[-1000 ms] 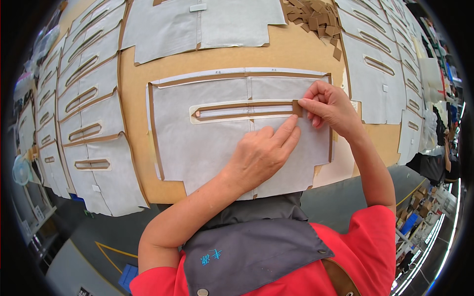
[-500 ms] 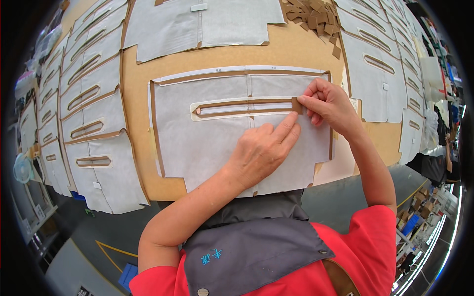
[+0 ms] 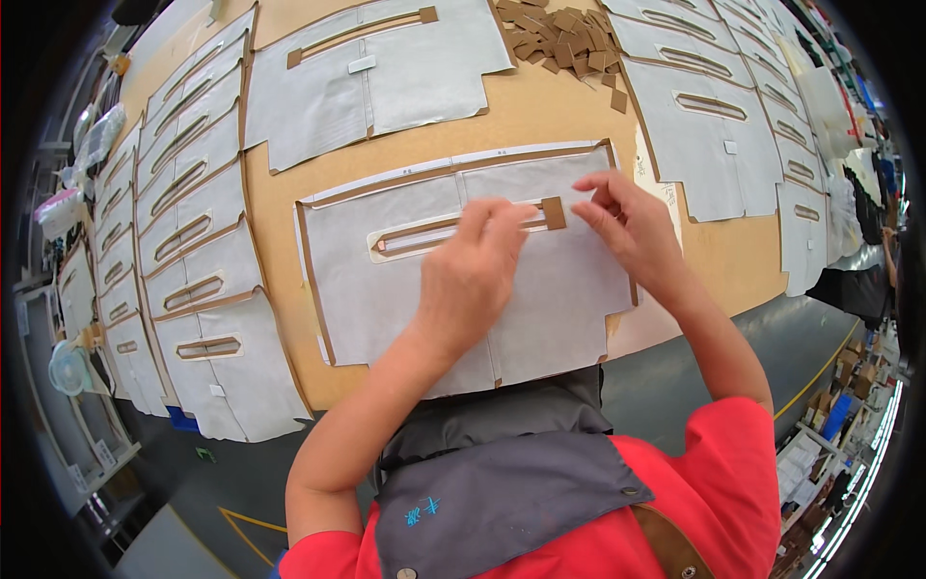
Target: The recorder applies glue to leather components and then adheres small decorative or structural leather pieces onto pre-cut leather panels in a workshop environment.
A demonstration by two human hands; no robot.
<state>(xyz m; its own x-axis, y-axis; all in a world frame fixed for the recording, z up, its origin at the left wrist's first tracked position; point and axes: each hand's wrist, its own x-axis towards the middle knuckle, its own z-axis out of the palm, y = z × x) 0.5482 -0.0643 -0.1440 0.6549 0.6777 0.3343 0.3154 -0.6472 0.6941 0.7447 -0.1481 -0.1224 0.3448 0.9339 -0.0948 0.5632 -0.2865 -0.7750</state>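
Note:
A pale grey fabric panel point(image 3: 395, 309) with brown edging lies flat before me. A long narrow slot point(image 3: 434, 232) with brown borders runs across its upper half. At the slot's right end a small brown square patch point(image 3: 553, 213) lies flat. My right hand point(image 3: 632, 227) hovers just right of this patch, thumb and fingers apart, with nothing visible between them. Over the slot's middle is my left hand point(image 3: 471, 275), fingers bent and smeared by motion; whether it holds anything is hidden. A small light piece point(image 3: 382, 246) shows at the slot's left end.
Similar grey panels point(image 3: 227, 376) overlap in rows at the left, and more point(image 3: 714, 145) at the right. Another panel point(image 3: 424, 82) lies beyond mine. A heap of brown square pieces point(image 3: 569, 43) sits at the far side of the tan table point(image 3: 579, 121).
Both hands have come away from the patch, which stays at the slot's right end. My left hand has moved left and my right hand has opened. The view has shifted slightly.

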